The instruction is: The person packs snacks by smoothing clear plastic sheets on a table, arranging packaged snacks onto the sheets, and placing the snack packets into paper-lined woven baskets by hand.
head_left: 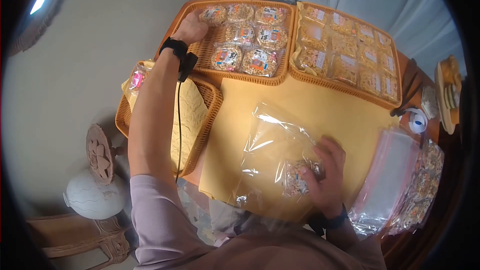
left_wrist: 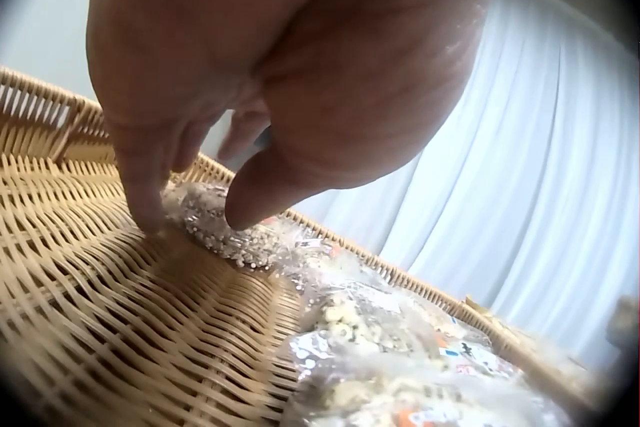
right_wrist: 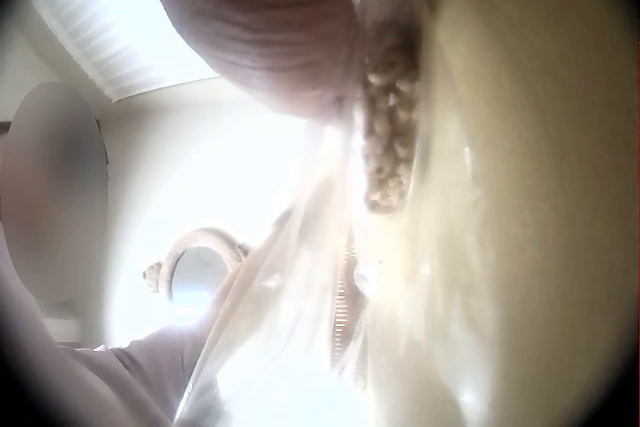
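Observation:
At the far left corner of the middle wicker basket (head_left: 212, 45), my left hand (head_left: 192, 27) reaches down to a clear-wrapped snack packet (left_wrist: 210, 217). Its thumb and fingers pinch this packet from both sides in the left wrist view. Several more round snack packets (head_left: 260, 62) with printed labels lie in rows in that basket. Low over the yellow paper (head_left: 230, 135), my right hand (head_left: 327, 180) holds a similar snack packet (head_left: 296, 179) inside a large clear plastic bag (head_left: 265, 130). The thumb lies over the packet; the bag spreads out to the left.
A second basket (head_left: 345, 87) of wrapped snacks stands at the back right. At left, a paper-lined basket (head_left: 215, 102) holds a pink-labelled packet (head_left: 137, 79). Flat pink-edged bags (head_left: 385, 180), a packed bag of snacks (head_left: 420, 190) and a tape roll (head_left: 416, 121) lie at right.

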Motion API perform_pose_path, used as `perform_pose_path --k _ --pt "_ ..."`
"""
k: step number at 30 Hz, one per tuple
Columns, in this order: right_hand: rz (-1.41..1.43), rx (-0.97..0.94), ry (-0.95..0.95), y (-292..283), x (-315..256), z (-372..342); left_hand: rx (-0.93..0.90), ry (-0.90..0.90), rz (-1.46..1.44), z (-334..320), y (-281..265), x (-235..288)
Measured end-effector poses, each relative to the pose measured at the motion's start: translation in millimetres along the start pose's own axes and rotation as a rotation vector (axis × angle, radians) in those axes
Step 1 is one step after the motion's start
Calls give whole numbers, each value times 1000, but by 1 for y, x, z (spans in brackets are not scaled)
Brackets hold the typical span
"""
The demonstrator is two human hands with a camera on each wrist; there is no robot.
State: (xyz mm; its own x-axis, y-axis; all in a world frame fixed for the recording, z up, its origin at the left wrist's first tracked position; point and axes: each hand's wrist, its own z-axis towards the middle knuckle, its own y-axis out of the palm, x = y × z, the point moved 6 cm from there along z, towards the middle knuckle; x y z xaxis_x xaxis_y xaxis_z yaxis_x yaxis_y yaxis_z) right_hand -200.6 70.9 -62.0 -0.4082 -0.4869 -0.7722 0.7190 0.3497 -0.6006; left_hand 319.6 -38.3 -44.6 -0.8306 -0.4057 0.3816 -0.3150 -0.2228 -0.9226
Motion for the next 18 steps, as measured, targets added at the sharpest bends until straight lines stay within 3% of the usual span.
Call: perform_pose_path --k 2,4,8,14,18 --pt "-10 4 -8 1 0 0 -15 -3 28 -11 -8 3" --pt "-18 14 -25 0 0 0 13 80 -143 -27 -21 13" --pt "0 72 -81 1 5 -2 17 33 -173 -116 -77 88" --pt "111 153 -73 5 16 -4 -511 76 -558 -288 -84 166" --pt "165 210 -67 3 23 -2 -1009 484 -382 -424 -59 212"
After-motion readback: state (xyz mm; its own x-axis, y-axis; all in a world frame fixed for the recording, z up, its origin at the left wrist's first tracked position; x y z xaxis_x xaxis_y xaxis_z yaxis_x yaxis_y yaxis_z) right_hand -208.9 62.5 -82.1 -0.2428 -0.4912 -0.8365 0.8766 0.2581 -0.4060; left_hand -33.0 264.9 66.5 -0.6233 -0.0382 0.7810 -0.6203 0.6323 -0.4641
